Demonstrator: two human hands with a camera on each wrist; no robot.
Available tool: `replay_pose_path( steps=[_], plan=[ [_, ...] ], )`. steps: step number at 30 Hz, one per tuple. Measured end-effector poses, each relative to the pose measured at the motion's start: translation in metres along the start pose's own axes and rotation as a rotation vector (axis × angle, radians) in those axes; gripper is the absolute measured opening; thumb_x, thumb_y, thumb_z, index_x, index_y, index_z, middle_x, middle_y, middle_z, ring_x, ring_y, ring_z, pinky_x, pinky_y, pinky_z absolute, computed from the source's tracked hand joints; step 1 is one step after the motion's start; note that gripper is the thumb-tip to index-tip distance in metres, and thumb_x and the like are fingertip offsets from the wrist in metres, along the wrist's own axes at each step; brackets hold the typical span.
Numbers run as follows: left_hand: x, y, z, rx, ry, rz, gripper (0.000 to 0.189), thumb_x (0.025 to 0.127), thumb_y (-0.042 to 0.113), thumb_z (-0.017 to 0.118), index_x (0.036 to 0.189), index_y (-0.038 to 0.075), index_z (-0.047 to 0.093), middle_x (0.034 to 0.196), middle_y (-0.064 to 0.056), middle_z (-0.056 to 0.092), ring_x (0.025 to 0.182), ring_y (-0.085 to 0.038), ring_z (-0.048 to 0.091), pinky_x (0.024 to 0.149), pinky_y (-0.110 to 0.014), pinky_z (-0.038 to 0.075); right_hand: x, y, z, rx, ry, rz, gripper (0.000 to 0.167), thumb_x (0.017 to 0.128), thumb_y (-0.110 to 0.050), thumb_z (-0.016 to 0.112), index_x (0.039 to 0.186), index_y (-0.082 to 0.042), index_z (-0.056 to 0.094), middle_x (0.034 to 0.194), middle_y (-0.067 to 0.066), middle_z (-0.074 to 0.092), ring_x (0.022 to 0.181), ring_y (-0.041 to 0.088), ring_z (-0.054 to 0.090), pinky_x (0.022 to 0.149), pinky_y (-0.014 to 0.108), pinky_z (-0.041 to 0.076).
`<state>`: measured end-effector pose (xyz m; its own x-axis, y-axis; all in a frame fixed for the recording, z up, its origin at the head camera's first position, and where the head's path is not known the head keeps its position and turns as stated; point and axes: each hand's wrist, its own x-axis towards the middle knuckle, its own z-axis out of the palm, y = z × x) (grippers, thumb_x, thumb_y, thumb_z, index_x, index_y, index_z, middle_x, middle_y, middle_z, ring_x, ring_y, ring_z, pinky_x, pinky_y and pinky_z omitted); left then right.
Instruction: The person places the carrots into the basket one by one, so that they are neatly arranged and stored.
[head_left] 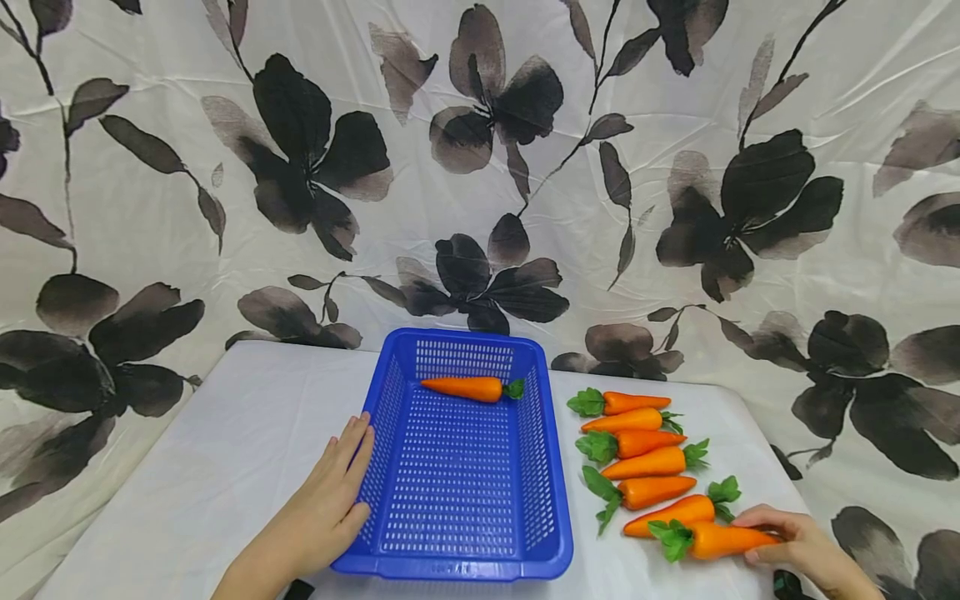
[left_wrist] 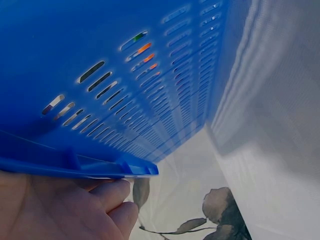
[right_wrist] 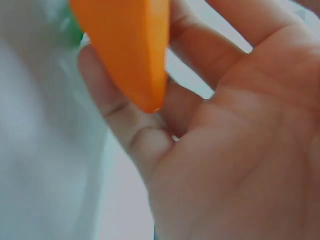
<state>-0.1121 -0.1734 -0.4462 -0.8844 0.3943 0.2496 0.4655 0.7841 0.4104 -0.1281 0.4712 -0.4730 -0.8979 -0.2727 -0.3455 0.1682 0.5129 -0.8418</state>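
Note:
My left hand rests against the left rim of a blue plastic basket, fingers extended along it. In the left wrist view, the fingers lie right at the rim, beside the slotted wall. At the lower right, my right hand pinches the tapered end of an orange toy carrot between thumb and fingers. That carrot's green leafy top points left. The right wrist view has the orange tip between thumb and fingers. Inside the basket, another carrot lies near the far wall.
Several more carrots lie in a column right of the basket, tops alternating left and right; the nearest one adjoins the held carrot. A white cloth covers the table. Behind it hangs a floral fabric.

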Motion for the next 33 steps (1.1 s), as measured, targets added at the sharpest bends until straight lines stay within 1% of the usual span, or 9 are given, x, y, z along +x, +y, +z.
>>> replay_pose_path(
  steps=[3,4,8,11,15,20,23,26,33],
  plan=[
    [0.0,-0.001,0.001,0.006,0.001,-0.001,0.079,0.086,0.008,0.056,0.153,-0.01,0.019,0.165,-0.02,0.004,0.152,-0.031,-0.002,0.116,-0.023,-0.013,-0.001,-0.007,0.001,-0.022,0.06,0.006,0.035,0.085,-0.006,0.073,0.116,0.008,0.065,0.106,-0.013,0.065,0.093,0.002,0.06,0.078,0.026,0.054],
    [0.0,-0.001,0.001,0.004,-0.001,0.0,0.079,0.086,0.009,0.056,0.153,-0.009,0.019,0.165,-0.02,0.003,0.152,-0.031,-0.003,0.116,-0.023,-0.013,-0.002,-0.009,0.002,-0.039,0.09,-0.001,0.036,0.085,-0.007,0.073,0.116,0.009,0.064,0.105,-0.014,0.065,0.093,0.001,0.06,0.078,0.024,0.053],
    [0.0,-0.002,0.001,0.004,0.003,0.013,0.079,0.086,0.009,0.056,0.153,-0.01,0.019,0.165,-0.019,0.003,0.152,-0.03,-0.003,0.117,-0.025,-0.011,0.0,-0.017,0.008,-0.104,0.232,-0.031,0.041,0.082,-0.008,0.077,0.116,0.011,0.064,0.107,-0.006,0.066,0.093,0.0,0.061,0.079,0.019,0.052],
    [0.0,-0.002,0.002,0.004,0.008,0.019,0.08,0.085,0.008,0.056,0.153,-0.01,0.019,0.165,-0.02,0.003,0.152,-0.03,-0.004,0.117,-0.026,-0.011,0.003,-0.02,0.012,-0.116,0.313,-0.043,0.042,0.081,-0.007,0.077,0.117,0.01,0.064,0.108,-0.004,0.065,0.092,0.002,0.061,0.079,0.017,0.052],
    [0.0,-0.002,0.002,0.009,0.009,0.017,0.08,0.085,0.008,0.056,0.153,-0.01,0.019,0.165,-0.02,0.003,0.152,-0.03,-0.004,0.116,-0.023,-0.013,0.007,-0.025,0.016,-0.092,0.388,-0.081,0.042,0.081,-0.006,0.077,0.118,0.01,0.064,0.107,-0.01,0.064,0.091,0.003,0.061,0.077,0.019,0.054],
    [0.0,-0.002,0.002,0.004,0.008,0.007,0.08,0.085,0.008,0.056,0.153,-0.01,0.019,0.165,-0.019,0.003,0.152,-0.03,-0.003,0.117,-0.024,-0.012,0.013,-0.032,0.024,-0.088,0.463,-0.239,0.037,0.084,-0.003,0.076,0.117,0.01,0.064,0.104,-0.014,0.065,0.09,0.003,0.061,0.076,0.017,0.054],
    [0.0,-0.001,0.001,-0.007,0.001,-0.001,0.079,0.086,0.008,0.056,0.154,-0.009,0.019,0.165,-0.019,0.003,0.152,-0.03,-0.004,0.117,-0.025,-0.012,0.017,-0.036,0.027,-0.065,0.481,-0.386,0.034,0.082,0.008,0.072,0.115,0.012,0.063,0.104,-0.009,0.065,0.09,0.005,0.062,0.077,0.015,0.053],
    [-0.001,-0.001,0.001,-0.009,-0.003,-0.006,0.078,0.087,0.009,0.056,0.154,-0.009,0.019,0.165,-0.019,0.002,0.152,-0.029,-0.004,0.117,-0.025,-0.011,0.023,-0.042,0.031,-0.032,0.498,-0.486,0.036,0.08,0.015,0.071,0.115,0.013,0.062,0.105,-0.005,0.065,0.09,0.006,0.063,0.078,0.015,0.053],
    [-0.001,0.0,0.001,-0.005,0.004,-0.002,0.077,0.087,0.009,0.055,0.153,-0.009,0.02,0.165,-0.019,0.004,0.152,-0.03,-0.002,0.117,-0.025,-0.011,0.034,-0.064,0.044,-0.035,0.597,-0.532,0.037,0.08,0.016,0.071,0.116,0.013,0.062,0.11,-0.004,0.062,0.095,0.006,0.061,0.083,0.012,0.051]
  ],
)
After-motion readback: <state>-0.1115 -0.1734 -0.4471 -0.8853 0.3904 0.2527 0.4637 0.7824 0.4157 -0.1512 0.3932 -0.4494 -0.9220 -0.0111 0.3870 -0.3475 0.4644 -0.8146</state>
